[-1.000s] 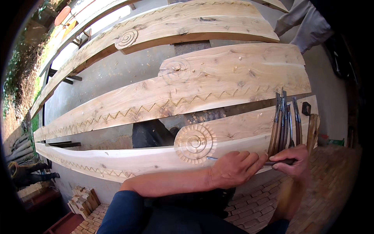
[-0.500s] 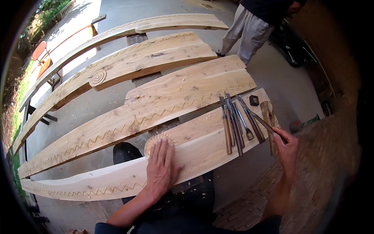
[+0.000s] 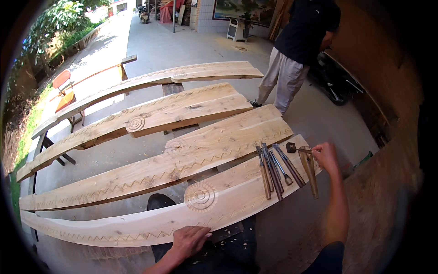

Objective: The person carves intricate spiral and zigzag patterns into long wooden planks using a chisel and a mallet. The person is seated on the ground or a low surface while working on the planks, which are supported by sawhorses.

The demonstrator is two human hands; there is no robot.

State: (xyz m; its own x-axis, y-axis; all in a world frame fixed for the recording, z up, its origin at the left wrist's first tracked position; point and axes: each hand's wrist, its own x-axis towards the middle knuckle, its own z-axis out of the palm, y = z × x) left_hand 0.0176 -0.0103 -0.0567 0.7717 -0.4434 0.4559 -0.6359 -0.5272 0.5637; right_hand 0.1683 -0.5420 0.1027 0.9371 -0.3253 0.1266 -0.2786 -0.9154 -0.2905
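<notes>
My right hand (image 3: 325, 155) is closed around a thin brown stick-like tool (image 3: 305, 150), whose far end reaches a small black square block (image 3: 291, 147). Just below that hand lies a wooden mallet-like stick (image 3: 311, 176). Several chisels and gouges (image 3: 275, 171) lie side by side on the right end of the nearest board (image 3: 242, 194). This pale board carries a carved round spiral (image 3: 200, 196) and a zigzag line. My left hand (image 3: 190, 239) rests at the board's near edge, fingers extended and holding nothing.
Beyond lie three more carved boards, among them one with a spiral (image 3: 135, 124), raised on supports. A person in grey trousers (image 3: 285, 75) stands at the far right near a black motorbike (image 3: 335, 84). An orange chair (image 3: 64, 91) stands far left. Wood chips are scattered about.
My left hand has slid off the spiral toward me, to the near edge. My right hand has brought the tool over to the black block. The view has tilted up.
</notes>
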